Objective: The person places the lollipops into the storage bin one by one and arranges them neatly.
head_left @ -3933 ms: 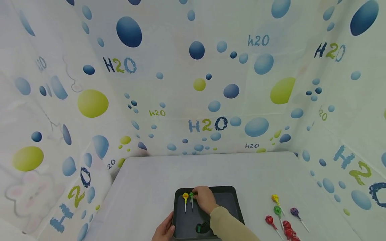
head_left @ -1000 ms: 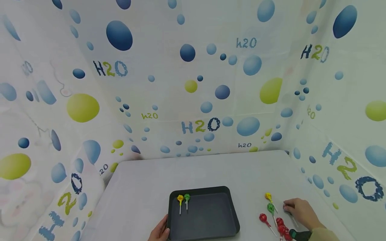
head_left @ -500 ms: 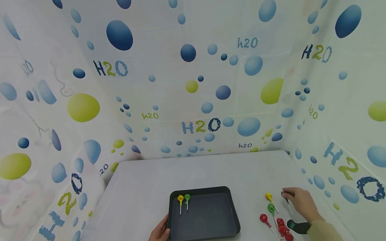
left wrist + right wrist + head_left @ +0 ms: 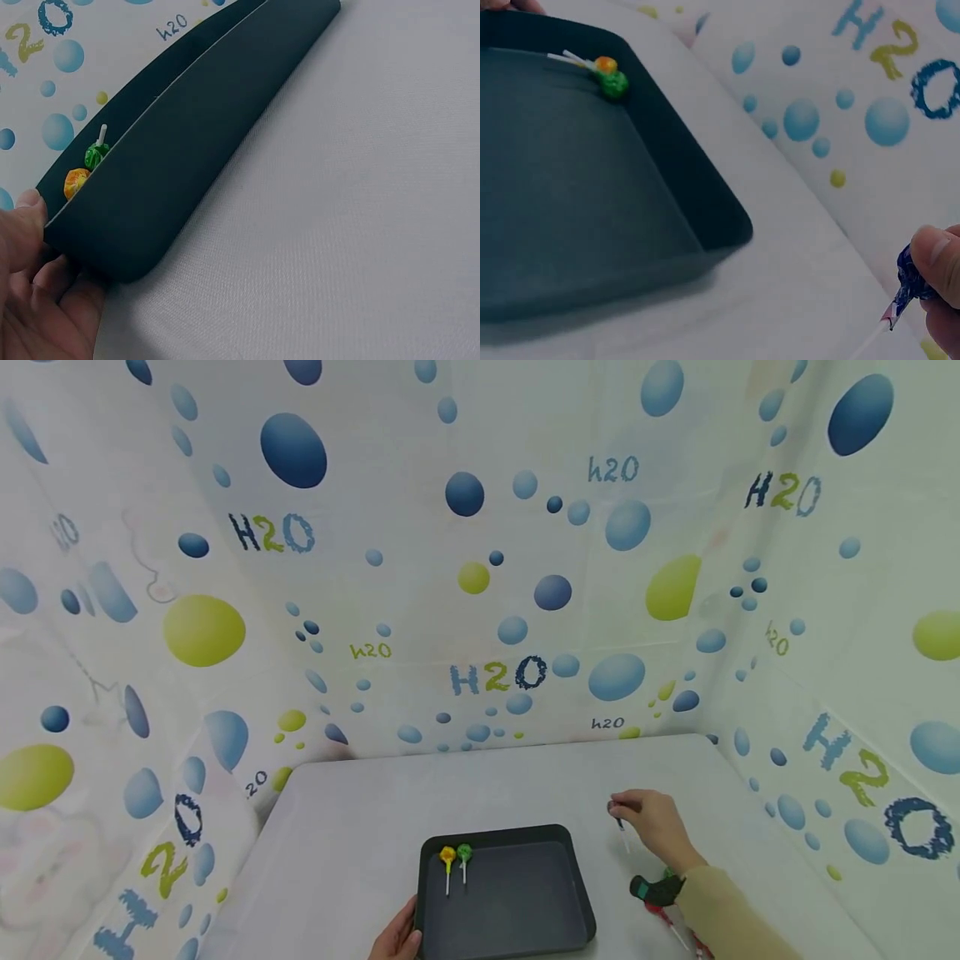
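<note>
My left hand (image 4: 397,935) grips the left edge of a dark baking tray (image 4: 517,902); in the left wrist view the thumb lies at the rim and the fingers curl under the corner. At the tray's far left, a yellow lollipop (image 4: 447,855) and a green lollipop (image 4: 465,852) lie side by side, sticks toward me. To the right of the tray, my right hand (image 4: 656,828) pinches a purple lollipop (image 4: 907,279) by its wrapped head, above the table. Its white stick points down.
A red lollipop (image 4: 658,912) lies right of the tray, partly behind my right wrist. My forearm hides most of the other loose lollipops there. A dark strap (image 4: 652,890) sits at the right wrist. Printed curtains rise behind the white table (image 4: 360,827).
My right hand has gone from the tray to the loose lollipops, picked up the purple one, and moved left with it toward the tray. The left hand still holds the tray.
</note>
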Demonstrator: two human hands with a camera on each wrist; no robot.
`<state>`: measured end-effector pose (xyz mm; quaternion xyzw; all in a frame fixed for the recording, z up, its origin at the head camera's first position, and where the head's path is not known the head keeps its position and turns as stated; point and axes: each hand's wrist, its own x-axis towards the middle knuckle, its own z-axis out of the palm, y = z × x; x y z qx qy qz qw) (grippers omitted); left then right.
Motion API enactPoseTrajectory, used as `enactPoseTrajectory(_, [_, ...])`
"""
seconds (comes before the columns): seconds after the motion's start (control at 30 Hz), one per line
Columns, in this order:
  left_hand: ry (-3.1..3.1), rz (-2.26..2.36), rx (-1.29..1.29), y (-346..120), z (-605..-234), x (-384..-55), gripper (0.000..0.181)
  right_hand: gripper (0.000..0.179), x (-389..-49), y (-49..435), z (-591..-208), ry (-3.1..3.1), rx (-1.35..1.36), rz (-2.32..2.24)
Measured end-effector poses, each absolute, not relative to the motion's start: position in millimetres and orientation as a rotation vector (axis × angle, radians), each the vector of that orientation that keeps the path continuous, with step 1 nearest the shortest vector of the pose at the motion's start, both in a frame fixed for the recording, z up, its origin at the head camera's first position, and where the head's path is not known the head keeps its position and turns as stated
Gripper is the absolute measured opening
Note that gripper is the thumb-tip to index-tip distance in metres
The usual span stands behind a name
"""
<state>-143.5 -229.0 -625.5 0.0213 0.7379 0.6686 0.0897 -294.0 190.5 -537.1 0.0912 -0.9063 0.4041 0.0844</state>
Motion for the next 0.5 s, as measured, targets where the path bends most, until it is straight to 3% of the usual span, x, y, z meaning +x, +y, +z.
enactPoseTrajectory(0.5, [2.199, 1.983, 0.126, -231.1, -623.1, -141.7, 0.069, 0.015, -285.8, 42.4, -565.9, -2.677, 0.727, 1.322])
